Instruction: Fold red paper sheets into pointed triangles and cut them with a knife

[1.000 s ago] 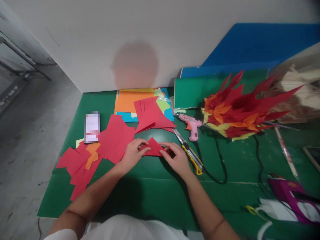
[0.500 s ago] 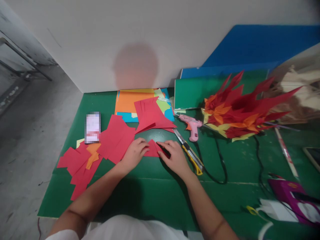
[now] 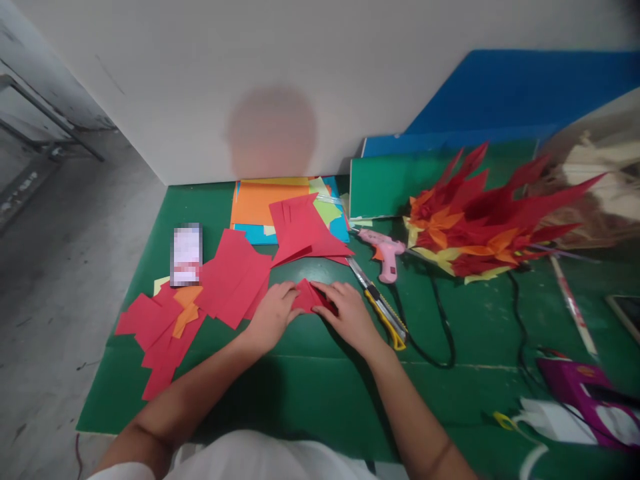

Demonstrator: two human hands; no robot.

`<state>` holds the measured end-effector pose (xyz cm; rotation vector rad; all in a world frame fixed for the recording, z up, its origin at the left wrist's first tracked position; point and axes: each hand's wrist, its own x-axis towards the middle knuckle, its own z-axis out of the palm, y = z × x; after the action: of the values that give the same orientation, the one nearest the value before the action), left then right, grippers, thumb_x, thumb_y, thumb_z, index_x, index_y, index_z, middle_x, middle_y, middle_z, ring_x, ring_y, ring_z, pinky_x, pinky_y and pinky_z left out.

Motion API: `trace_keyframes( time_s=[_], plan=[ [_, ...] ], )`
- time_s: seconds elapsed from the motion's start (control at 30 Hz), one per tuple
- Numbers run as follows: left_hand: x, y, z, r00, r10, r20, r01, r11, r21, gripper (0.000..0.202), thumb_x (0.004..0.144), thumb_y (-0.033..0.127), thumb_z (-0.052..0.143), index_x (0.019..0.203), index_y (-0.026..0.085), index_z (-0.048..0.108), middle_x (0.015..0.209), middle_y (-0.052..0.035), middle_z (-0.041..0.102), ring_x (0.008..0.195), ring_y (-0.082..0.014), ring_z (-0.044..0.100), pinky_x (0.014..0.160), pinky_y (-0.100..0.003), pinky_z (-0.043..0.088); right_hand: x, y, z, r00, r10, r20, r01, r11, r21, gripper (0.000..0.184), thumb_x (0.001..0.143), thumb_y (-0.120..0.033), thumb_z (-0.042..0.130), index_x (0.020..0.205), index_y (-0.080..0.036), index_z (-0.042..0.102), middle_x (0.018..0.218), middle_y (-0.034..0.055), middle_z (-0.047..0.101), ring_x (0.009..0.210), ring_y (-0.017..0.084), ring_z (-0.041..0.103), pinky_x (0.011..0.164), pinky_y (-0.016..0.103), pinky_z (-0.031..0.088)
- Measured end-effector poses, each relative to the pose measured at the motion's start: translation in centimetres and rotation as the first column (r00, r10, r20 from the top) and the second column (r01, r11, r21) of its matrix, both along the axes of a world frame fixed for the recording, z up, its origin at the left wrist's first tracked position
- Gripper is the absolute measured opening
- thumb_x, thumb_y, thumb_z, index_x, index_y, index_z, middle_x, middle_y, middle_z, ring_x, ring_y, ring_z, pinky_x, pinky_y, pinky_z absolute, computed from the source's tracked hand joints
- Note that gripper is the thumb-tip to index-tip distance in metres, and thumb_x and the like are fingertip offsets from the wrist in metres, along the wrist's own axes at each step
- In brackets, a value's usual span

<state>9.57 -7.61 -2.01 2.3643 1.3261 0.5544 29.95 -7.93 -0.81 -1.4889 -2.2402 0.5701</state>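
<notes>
A small folded piece of red paper (image 3: 306, 297) lies between my two hands on the green table. My left hand (image 3: 273, 312) grips its left corner, the thumb at the lower edge and the fingers bent over the upper side. On the right, my right hand (image 3: 349, 312) pinches a raised flap of the same paper between thumb and fingers. Loose red sheets (image 3: 231, 275) spread out just beyond my left hand. Close to my right hand lies a utility knife (image 3: 383, 310) with a yellow handle and its blade extended.
Behind the knife rests a pink glue gun (image 3: 384, 252) with a black cord. A red and orange paper flame piece (image 3: 493, 220) stands at the right. Coloured sheets (image 3: 265, 203) lie by the wall. A phone (image 3: 186, 255) and orange scraps (image 3: 187, 312) are at the left.
My left thumb has moved in along the lower edge of the red paper, and the left hand has closed on its corner. The right flap is lifted more.
</notes>
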Motion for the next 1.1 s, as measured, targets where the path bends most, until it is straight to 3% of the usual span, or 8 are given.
trace_keyframes(
  time_s=[0.17, 0.37, 0.53, 0.7, 0.87, 1.1],
  plan=[
    [0.7, -0.3, -0.4, 1.000, 0.026, -0.016, -0.025, 0.998, 0.053, 0.031, 0.086, 0.034, 0.063, 0.108, 0.013, 0.056, 0.109, -0.0126, 0.058, 0.098, -0.0255, 0.062, 0.087, -0.041, 0.053, 0.0, 0.1, -0.1, 1.000, 0.006, 0.016, -0.006, 1.000, 0.005, 0.042, 0.090, -0.037, 0.054, 0.130, -0.024, 0.056, 0.085, 0.0073, 0.060, 0.081, 0.025, 0.054, 0.070, 0.035, 0.041],
    [1.6, 0.0, 0.1, 0.994, 0.069, -0.080, -0.069, 0.998, -0.007, 0.037, 0.084, 0.041, 0.064, 0.104, 0.012, 0.053, 0.110, -0.0139, 0.054, 0.095, -0.0266, 0.062, 0.080, -0.040, 0.054, 0.0, 0.2, 0.0, 0.999, 0.021, 0.046, -0.021, 1.000, -0.001, 0.041, 0.091, -0.033, 0.054, 0.130, -0.021, 0.055, 0.089, 0.0082, 0.060, 0.083, 0.025, 0.054, 0.073, 0.036, 0.042],
    [1.2, 0.2, 0.5, 0.997, 0.080, 0.010, -0.079, 0.994, -0.070, 0.051, 0.083, 0.039, 0.066, 0.123, 0.015, 0.045, 0.113, -0.0131, 0.053, 0.104, -0.0277, 0.059, 0.084, -0.042, 0.052, 0.0, 0.2, 0.0, 0.999, 0.018, 0.026, -0.018, 1.000, -0.015, 0.041, 0.090, -0.037, 0.055, 0.128, -0.020, 0.057, 0.088, 0.0079, 0.060, 0.084, 0.025, 0.054, 0.072, 0.036, 0.042],
    [0.6, 0.7, 0.8, 0.992, 0.102, 0.070, -0.091, 0.986, -0.143, 0.032, 0.090, 0.017, 0.053, 0.122, 0.014, 0.050, 0.112, -0.0117, 0.052, 0.091, -0.0205, 0.062, 0.080, -0.036, 0.054, -0.1, 0.7, 0.2, 0.998, -0.024, -0.057, 0.019, 0.996, -0.082, 0.037, 0.086, -0.028, 0.062, 0.122, -0.020, 0.061, 0.088, 0.0070, 0.061, 0.085, 0.024, 0.055, 0.075, 0.035, 0.043],
    [0.5, 1.5, 1.1, 0.994, 0.104, 0.041, -0.094, 0.975, -0.199, 0.028, 0.088, 0.018, 0.053, 0.116, 0.017, 0.054, 0.108, -0.0073, 0.053, 0.059, -0.0084, 0.055, 0.068, -0.030, 0.053, -0.3, 1.5, 0.4, 0.982, -0.078, -0.172, 0.048, 0.984, -0.170, 0.034, 0.079, -0.019, 0.066, 0.113, -0.022, 0.065, 0.084, 0.0030, 0.063, 0.078, 0.020, 0.055, 0.072, 0.032, 0.042],
    [0.6, 1.7, 0.6, 0.983, 0.162, 0.090, -0.147, 0.977, -0.157, 0.017, 0.087, 0.017, 0.055, 0.103, 0.018, 0.057, 0.096, -0.0028, 0.058, 0.067, -0.0106, 0.059, 0.064, -0.025, 0.051, -0.3, 1.6, 0.3, 0.961, -0.116, -0.252, 0.076, 0.983, -0.165, 0.017, 0.079, -0.016, 0.061, 0.093, -0.022, 0.066, 0.070, -0.0004, 0.061, 0.068, 0.017, 0.053, 0.066, 0.030, 0.040]
  ],
)
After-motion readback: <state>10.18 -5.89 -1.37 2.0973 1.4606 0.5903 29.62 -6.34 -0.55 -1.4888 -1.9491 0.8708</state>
